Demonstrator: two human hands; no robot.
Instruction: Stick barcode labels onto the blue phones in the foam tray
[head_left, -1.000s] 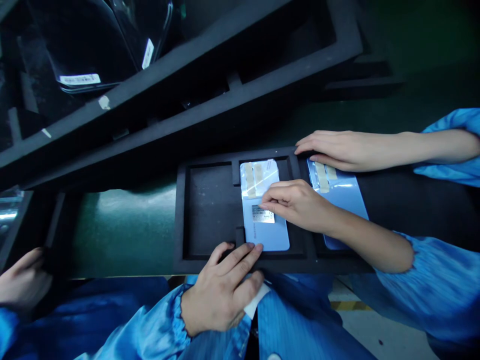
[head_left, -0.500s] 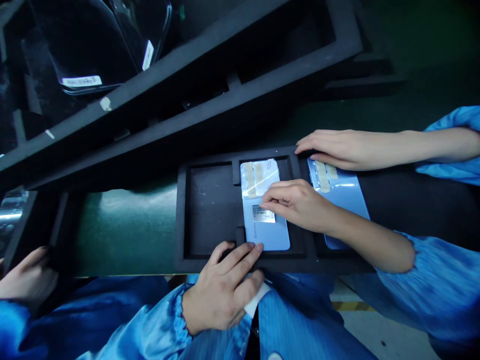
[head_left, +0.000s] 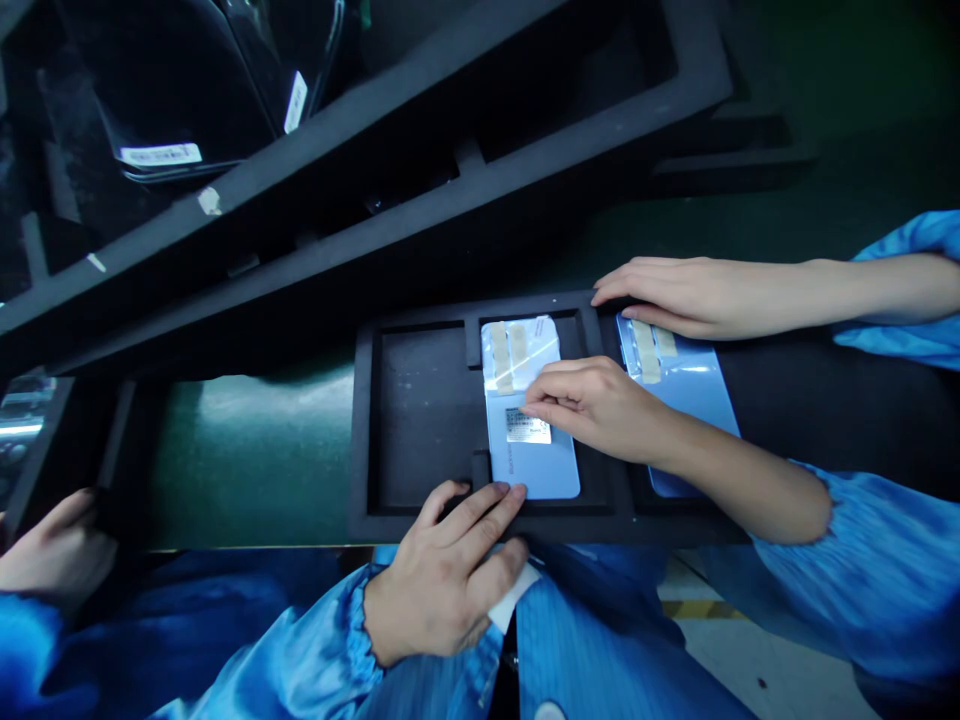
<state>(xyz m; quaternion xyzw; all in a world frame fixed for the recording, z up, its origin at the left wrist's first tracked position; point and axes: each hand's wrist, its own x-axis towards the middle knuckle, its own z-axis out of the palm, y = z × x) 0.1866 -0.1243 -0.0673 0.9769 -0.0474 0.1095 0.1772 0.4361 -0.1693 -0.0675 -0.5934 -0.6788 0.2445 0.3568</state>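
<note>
Head view shows a black foam tray [head_left: 420, 420] at lower centre, a blue phone [head_left: 529, 465] lying in its middle slot, the right hand [head_left: 596, 410] resting close-fingered on the phone beside its label [head_left: 527, 426], and the left hand [head_left: 442, 575] slightly spread, its fingertips [head_left: 517, 492] touching the phone's lower edge without gripping.

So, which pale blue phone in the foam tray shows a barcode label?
The phone in the middle recess, under the left hand; the phone to its right shows only tan tape strips.
</note>
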